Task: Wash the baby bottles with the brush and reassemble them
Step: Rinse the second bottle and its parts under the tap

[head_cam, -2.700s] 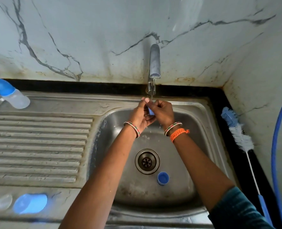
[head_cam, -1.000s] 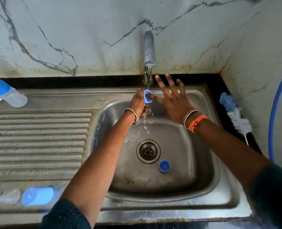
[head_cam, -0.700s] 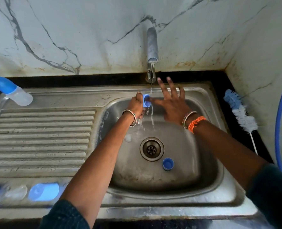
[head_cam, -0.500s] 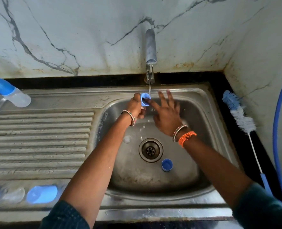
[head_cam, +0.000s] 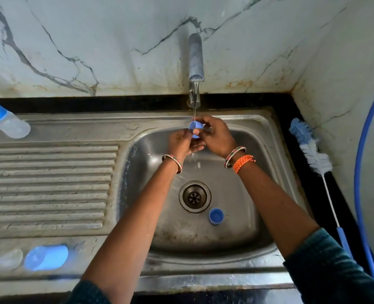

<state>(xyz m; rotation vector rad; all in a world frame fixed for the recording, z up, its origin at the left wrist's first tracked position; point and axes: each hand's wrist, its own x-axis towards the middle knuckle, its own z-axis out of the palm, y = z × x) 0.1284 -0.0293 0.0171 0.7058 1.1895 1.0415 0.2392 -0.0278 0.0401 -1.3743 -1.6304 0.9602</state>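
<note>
Rinsing small blue cap (head_cam: 195, 129) under tap (head_cam: 196, 60) stream, over sink (head_cam: 269, 137); right hand (head_cam: 216, 137), splayed a second ago, now pinches cap with left hand (head_cam: 181, 142). Brush (head_cam: 311, 150) unused beside sink.

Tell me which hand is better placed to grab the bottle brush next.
Right. The bottle brush lies on the dark counter past the sink's right rim, on the right hand's side. The left hand would have to cross over, and can hold the blue ring.
</note>
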